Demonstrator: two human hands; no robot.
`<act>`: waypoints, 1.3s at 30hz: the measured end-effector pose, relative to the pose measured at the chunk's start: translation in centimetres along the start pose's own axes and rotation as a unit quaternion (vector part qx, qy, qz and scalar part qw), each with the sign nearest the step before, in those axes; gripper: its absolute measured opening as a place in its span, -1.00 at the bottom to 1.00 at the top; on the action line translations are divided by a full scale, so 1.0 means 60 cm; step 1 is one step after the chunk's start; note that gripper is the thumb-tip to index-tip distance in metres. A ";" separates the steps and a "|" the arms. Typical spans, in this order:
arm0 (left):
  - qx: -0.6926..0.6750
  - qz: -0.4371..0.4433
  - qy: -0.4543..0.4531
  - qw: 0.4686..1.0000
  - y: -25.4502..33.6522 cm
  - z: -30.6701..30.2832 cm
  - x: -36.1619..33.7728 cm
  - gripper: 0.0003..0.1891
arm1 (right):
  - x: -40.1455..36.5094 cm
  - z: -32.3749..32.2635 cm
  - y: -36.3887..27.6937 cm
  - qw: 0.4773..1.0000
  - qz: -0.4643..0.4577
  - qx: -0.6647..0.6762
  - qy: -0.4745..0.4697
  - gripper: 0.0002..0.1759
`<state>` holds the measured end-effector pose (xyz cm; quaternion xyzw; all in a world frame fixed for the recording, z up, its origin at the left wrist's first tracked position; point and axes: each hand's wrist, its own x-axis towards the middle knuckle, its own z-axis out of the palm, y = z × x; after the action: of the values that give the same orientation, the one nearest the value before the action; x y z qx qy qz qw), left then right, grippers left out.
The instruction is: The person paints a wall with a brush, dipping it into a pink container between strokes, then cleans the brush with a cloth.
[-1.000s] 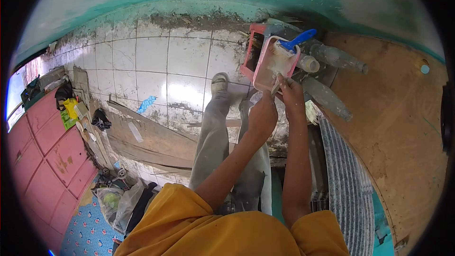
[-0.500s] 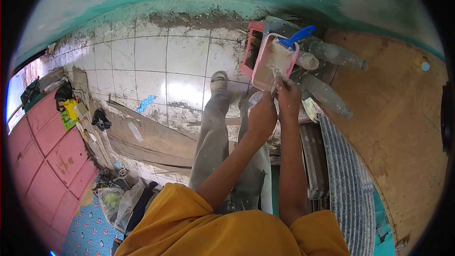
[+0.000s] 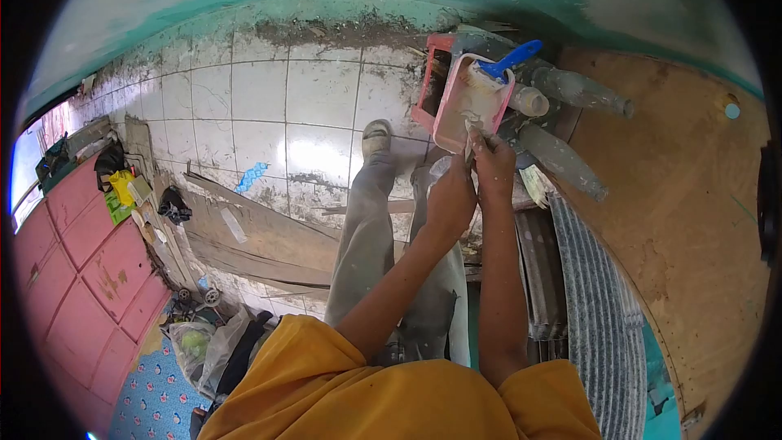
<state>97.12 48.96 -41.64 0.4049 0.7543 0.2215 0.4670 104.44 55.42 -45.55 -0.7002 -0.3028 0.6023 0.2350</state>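
Observation:
Both my hands are together at the near edge of a pink tray (image 3: 440,126) with off-white, paint-like stuff inside. My right hand (image 3: 494,167) pinches a thin, pale-coated strip (image 3: 469,140) whose far end overlaps the tray. My left hand (image 3: 452,198) is closed right beside it, fingertips at the strip's lower end; what it grips is mostly hidden. Next to the left knuckles shows a piece of clear plastic (image 3: 440,168). A brush with a blue handle (image 3: 518,57) rests across the tray's far corner, bristles in the pale stuff.
The tray sits on a red plastic stool (image 3: 426,102). Dusty bottles (image 3: 562,161) lie to its right, by a brown board (image 3: 668,163). Corrugated sheets (image 3: 599,310) stand near my right arm. Wooden planks (image 3: 244,232) lie on the tiled floor (image 3: 322,98) at left.
The strip and my right fingertips have shifted slightly left over the tray's near edge. My left hand has barely moved. Tray and brush stay in place.

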 end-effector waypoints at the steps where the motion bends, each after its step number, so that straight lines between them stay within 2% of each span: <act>1: -0.017 -0.009 0.002 1.000 -0.002 -0.001 0.003 -0.88 | -0.006 -0.001 -0.007 0.999 0.025 0.030 -0.019 -0.71; 3: -0.035 -0.017 0.003 0.999 -0.007 -0.003 0.010 -0.87 | -0.014 -0.002 -0.012 0.996 0.049 0.059 -0.038 -0.70; 5: -0.040 -0.012 0.000 0.999 -0.014 -0.006 0.016 -0.76 | -0.021 -0.004 -0.009 0.993 0.059 0.089 -0.048 -0.69; 8: -0.111 -0.003 0.028 0.993 -0.021 -0.010 0.022 -0.82 | -0.036 -0.007 -0.010 0.989 0.055 0.136 -0.036 -0.66; 12: -0.187 0.014 0.059 0.981 -0.054 -0.001 0.034 -0.77 | -0.049 -0.023 -0.004 0.986 0.038 0.162 -0.020 -0.65; 14: -0.302 -0.085 -0.059 0.948 -0.073 -0.005 0.038 -0.72 | -0.051 -0.032 0.005 0.985 0.014 0.169 -0.008 -0.72; 15: -0.301 -0.084 -0.061 0.948 -0.064 -0.013 0.037 -0.72 | -0.054 -0.032 0.001 0.985 0.013 0.170 -0.006 -0.72; 17: -0.397 -0.132 -0.083 0.904 -0.044 -0.029 0.034 -0.78 | -0.060 -0.032 -0.006 0.984 -0.018 0.178 -0.003 -0.80; 18: -0.396 -0.132 -0.085 0.905 -0.041 -0.033 0.033 -0.78 | -0.060 -0.036 -0.003 0.983 -0.018 0.180 -0.002 -0.80; 20: -0.430 -0.138 -0.089 0.888 -0.035 -0.039 0.033 -0.78 | -0.060 -0.049 0.006 0.985 -0.016 0.170 -0.017 -0.70; 24: -0.474 -0.150 -0.132 0.857 -0.043 -0.045 0.038 -0.75 | -0.037 -0.050 0.016 0.985 0.010 0.167 -0.050 -0.62; 26: -0.581 -0.181 -0.158 0.778 -0.053 -0.043 0.037 -0.73 | -0.037 -0.044 0.004 0.993 0.035 0.074 -0.082 -0.65; 27: -0.579 -0.181 -0.161 0.779 -0.050 -0.046 0.037 -0.73 | -0.043 -0.036 -0.002 0.993 0.035 0.076 -0.080 -0.65; 30: -0.577 -0.186 -0.177 0.775 -0.040 -0.053 0.036 -0.76 | -0.059 -0.020 -0.018 0.990 -0.012 0.113 -0.077 -0.68; 32: -0.577 -0.163 -0.184 0.779 -0.044 -0.054 0.037 -0.74 | -0.066 -0.022 -0.025 0.978 0.032 0.177 -0.102 -0.73; 36: -0.586 -0.181 -0.194 0.766 -0.049 -0.054 0.037 -0.73 | -0.062 -0.024 -0.006 0.955 0.052 0.280 -0.089 -0.76; 38: -0.602 -0.184 -0.196 0.752 -0.044 -0.058 0.036 -0.75 | -0.061 -0.030 0.004 0.901 0.069 0.394 -0.168 -0.77; 39: -0.601 -0.184 -0.197 0.752 -0.043 -0.058 0.037 -0.75 | -0.060 -0.030 0.009 0.901 0.068 0.395 -0.167 -0.77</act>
<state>92.49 49.44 -43.00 -0.0718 0.4165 0.4541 0.7843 105.98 52.57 -43.12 -0.4576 -0.0265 0.7954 0.3965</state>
